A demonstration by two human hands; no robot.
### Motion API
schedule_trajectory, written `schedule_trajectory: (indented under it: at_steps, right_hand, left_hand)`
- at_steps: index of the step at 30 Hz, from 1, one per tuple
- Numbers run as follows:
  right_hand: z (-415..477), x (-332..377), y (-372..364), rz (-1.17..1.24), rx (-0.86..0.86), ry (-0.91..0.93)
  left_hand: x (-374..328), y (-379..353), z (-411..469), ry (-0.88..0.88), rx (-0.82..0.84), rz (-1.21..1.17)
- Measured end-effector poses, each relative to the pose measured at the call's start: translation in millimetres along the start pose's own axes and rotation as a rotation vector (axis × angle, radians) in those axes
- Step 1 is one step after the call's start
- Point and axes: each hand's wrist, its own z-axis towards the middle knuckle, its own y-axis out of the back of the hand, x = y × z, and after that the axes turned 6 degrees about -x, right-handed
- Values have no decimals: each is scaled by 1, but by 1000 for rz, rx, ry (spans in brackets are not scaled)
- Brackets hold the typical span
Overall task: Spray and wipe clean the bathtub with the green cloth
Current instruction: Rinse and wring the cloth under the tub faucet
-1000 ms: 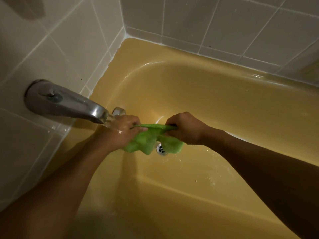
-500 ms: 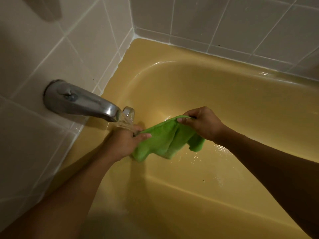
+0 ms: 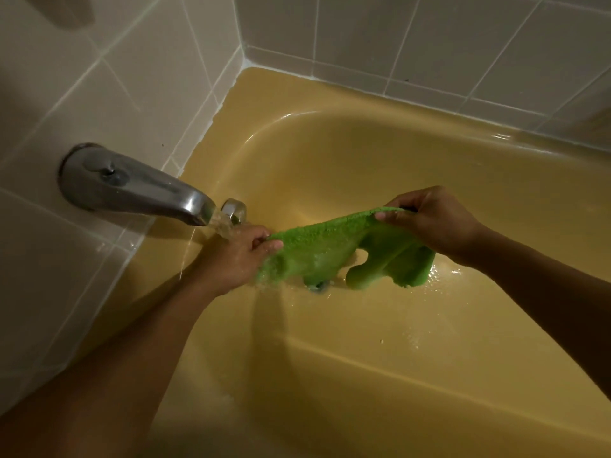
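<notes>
Left of centre in my view, the spout (image 3: pixel 132 190) is pouring water (image 3: pixel 222 225); a chrome knob (image 3: pixel 236 208) is sitting just behind its tip. Pale tiles (image 3: pixel 429 38) are filling the upper frame.

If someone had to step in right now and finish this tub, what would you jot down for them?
Left hand pinches one end of the green cloth, under water running from the spout.
Right hand pinches the other end; the cloth hangs stretched above the drain.
Bathtub floor is wet with droplets. No spray bottle in view.
Left, probably: wring the cloth, wipe the tub, shut off the water.
</notes>
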Motion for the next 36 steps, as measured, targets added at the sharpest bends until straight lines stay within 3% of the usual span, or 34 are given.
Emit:
schedule_trajectory:
  at_steps: [2, 7, 18, 25, 31, 36]
  right_hand:
    - [0, 0, 8, -18, -7, 19]
    - [6, -8, 17, 62, -86, 1]
    - [8, -12, 19, -64, -60, 44]
    - [16, -12, 22, -295, -151, 85]
    - [27, -15, 26, -318, -200, 86]
    - [34, -14, 20, -427, -124, 97]
  left_hand:
    - [-3, -5, 6, -7, -13, -12]
    - [-18, -16, 15, 93, -52, -348]
    - [15, -9, 10, -78, -175, -82]
    - [4, -2, 10, 46, -53, -199]
    - [-7, 6, 5, 198, 18, -303]
    - [-11, 5, -7, 153, -132, -235]
